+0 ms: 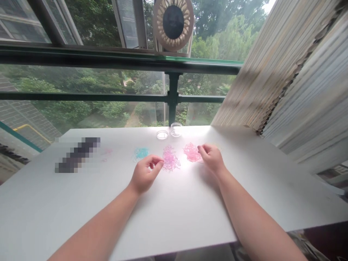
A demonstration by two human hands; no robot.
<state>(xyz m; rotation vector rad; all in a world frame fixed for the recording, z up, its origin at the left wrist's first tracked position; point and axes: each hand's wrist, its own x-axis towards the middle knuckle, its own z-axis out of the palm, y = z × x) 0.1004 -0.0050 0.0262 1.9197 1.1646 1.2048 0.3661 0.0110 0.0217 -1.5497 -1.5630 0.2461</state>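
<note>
My left hand (146,173) is pinched, thumb against forefinger, at the left edge of a purple-pink pile of small thin loops (170,161) that look like little elastic bands. Anything between those fingertips is too small to make out. My right hand (212,156) is closed at the right side of a coral-pink pile of similar loops (191,152). What its fingers hold, if anything, cannot be seen. Left of the purple pile lies a turquoise pile (141,153), just beyond my left hand. A few pale yellowish pieces (218,146) show faintly behind my right hand.
A clear round container (176,130) and a shallow clear round lid (162,135) sit at the back of the white table (174,214). Faint pink pieces (107,152) lie left, beside a blurred-out dark object (78,155). Beyond are a window railing, a round fan-like object (173,23) and a curtain (258,72).
</note>
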